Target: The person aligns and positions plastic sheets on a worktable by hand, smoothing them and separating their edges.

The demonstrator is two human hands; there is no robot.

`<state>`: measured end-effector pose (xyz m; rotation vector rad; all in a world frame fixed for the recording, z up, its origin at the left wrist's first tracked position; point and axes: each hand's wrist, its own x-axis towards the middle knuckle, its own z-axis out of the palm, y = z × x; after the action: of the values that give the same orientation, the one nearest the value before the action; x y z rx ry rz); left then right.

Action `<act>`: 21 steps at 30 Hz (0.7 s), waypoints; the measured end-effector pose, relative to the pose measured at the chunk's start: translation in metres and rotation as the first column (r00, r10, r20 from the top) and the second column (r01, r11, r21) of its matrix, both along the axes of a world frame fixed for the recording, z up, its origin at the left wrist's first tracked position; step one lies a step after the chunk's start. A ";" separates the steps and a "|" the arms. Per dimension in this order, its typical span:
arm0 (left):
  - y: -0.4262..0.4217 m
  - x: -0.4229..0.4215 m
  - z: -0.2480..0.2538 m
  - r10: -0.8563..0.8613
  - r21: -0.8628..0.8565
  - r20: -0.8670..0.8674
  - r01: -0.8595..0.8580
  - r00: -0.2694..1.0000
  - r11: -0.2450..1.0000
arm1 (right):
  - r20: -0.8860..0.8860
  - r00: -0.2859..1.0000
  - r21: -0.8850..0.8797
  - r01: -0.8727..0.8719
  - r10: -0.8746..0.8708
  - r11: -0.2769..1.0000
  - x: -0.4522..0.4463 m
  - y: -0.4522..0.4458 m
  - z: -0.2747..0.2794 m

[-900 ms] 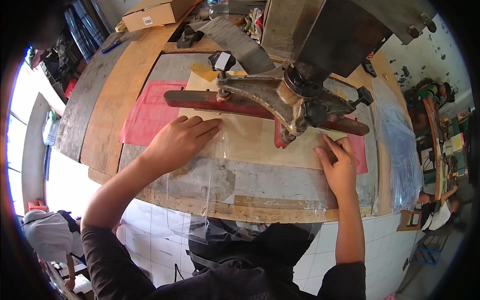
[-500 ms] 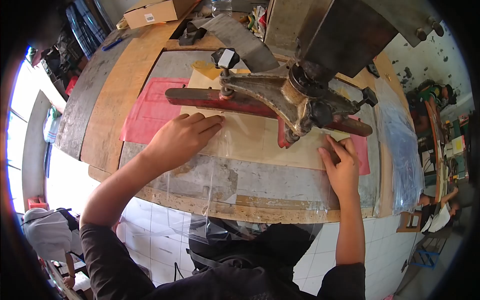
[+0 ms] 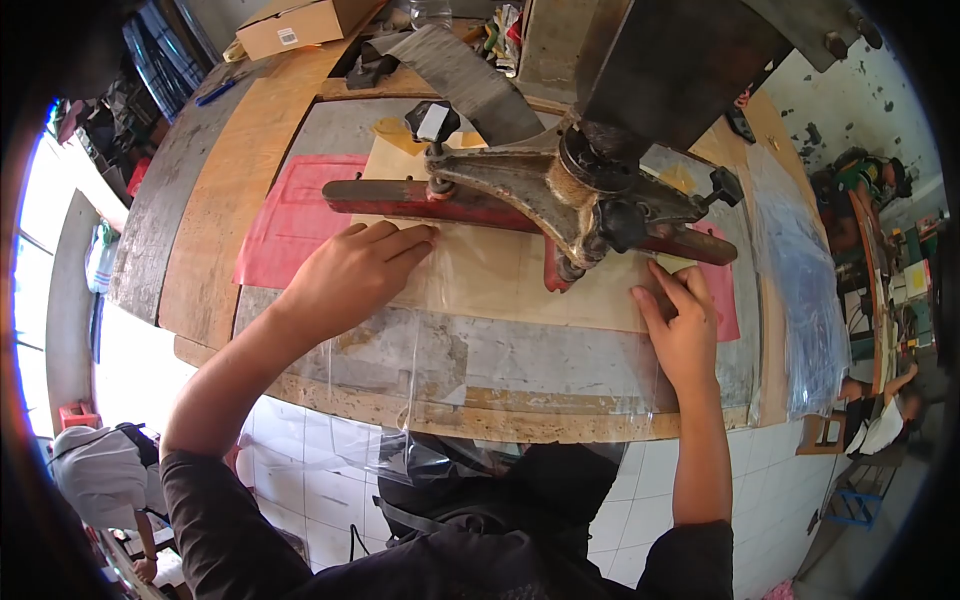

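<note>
Dark metal housing (image 3: 675,80), cut off by the top edge; cardboard box (image 3: 295,35) and clear bottle (image 3: 430,12), likewise cut off there; beige sheet (image 3: 500,280), partly hidden beneath the long bar (image 3: 470,208); red sheet (image 3: 285,225), middle portion covered; clear film (image 3: 425,455), outline too faint to trace in full; left hand (image 3: 362,268), palm side hidden, grip on film impossible to tell; right hand (image 3: 687,320), some fingers hidden behind others, grip likewise uncertain; dark shirt (image 3: 460,565), cut off by the lower edge; person in white (image 3: 100,475) at left, details too small to tell.
</note>
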<state>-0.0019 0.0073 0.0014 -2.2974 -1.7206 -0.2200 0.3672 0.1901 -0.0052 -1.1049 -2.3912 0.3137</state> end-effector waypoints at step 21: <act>-0.001 0.006 0.007 0.009 -0.046 -0.057 -0.012 0.998 0.999 | -0.005 1.000 0.012 0.015 -0.015 1.000 0.001 0.001 -0.005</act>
<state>0.0045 0.0065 0.0085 -2.3037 -1.7269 -0.1120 0.3677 0.1909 -0.0098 -1.1149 -2.3758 0.2965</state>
